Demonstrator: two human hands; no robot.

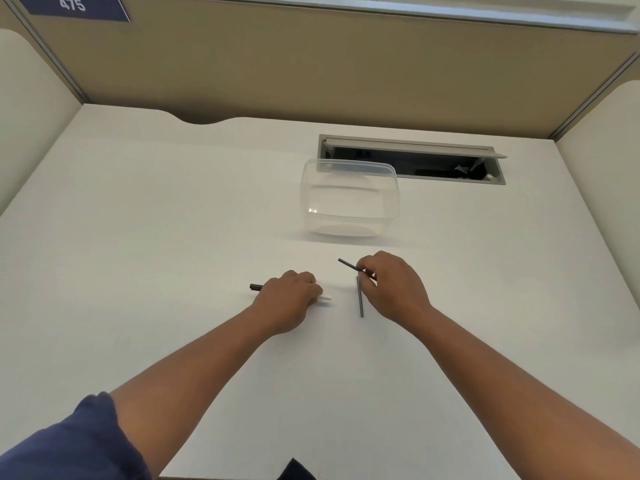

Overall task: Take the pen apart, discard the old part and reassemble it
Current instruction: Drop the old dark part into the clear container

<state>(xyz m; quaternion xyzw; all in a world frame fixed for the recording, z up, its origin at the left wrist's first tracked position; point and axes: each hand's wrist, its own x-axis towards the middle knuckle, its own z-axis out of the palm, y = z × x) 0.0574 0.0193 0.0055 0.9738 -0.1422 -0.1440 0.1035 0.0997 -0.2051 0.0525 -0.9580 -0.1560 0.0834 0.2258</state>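
Note:
My left hand point(291, 295) rests on the white desk, closed over a pen body point(255, 287) whose dark end sticks out to the left and whose white end shows to the right of my fingers. My right hand point(391, 284) pinches a thin dark refill point(349, 265) that points up and left, lifted slightly off the desk. A second thin grey rod point(360, 299) lies on the desk just left of my right hand, running front to back.
A clear plastic container point(349, 199) stands behind my hands. Behind it is an open cable slot point(412, 161) in the desk. Partition walls point(311, 64) close off the back and sides. A dark object point(296, 471) peeks in at the front edge.

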